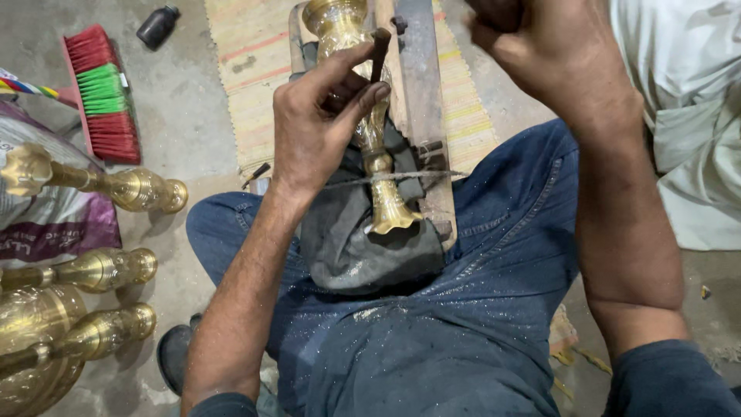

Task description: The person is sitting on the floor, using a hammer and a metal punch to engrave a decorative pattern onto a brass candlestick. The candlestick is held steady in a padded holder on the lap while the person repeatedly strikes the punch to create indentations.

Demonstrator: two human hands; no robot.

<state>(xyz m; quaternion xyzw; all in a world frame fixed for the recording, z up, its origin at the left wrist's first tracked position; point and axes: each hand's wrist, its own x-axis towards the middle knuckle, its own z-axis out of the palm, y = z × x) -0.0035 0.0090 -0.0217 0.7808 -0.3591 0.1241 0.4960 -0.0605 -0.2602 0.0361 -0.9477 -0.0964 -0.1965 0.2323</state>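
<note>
vase (376, 147) on cloth pad (363, 247) across the lap, tied by cord (401, 177) to wooden board (421, 100) at its right | mat (247, 69) beneath, ahead | brush (104, 93), bottle (157, 26) far left on floor (185, 131) | finished vases (93, 270) near left

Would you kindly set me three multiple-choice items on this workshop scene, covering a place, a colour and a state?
1. Where does the brass vase lie?
A. on the person's lap
B. beside the brush
C. on a shelf

2. What colours are the bristles of the brush?
A. blue and white
B. red and green
C. all black

3. What is the left hand doing?
A. resting flat on the floor
B. hanging empty
C. gripping a dark metal punch

Answers: 1 A, it rests on a dark cloth over the jeans; 2 B, red bands flank a green one; 3 C, fingers pinch the punch against the vase.
</note>
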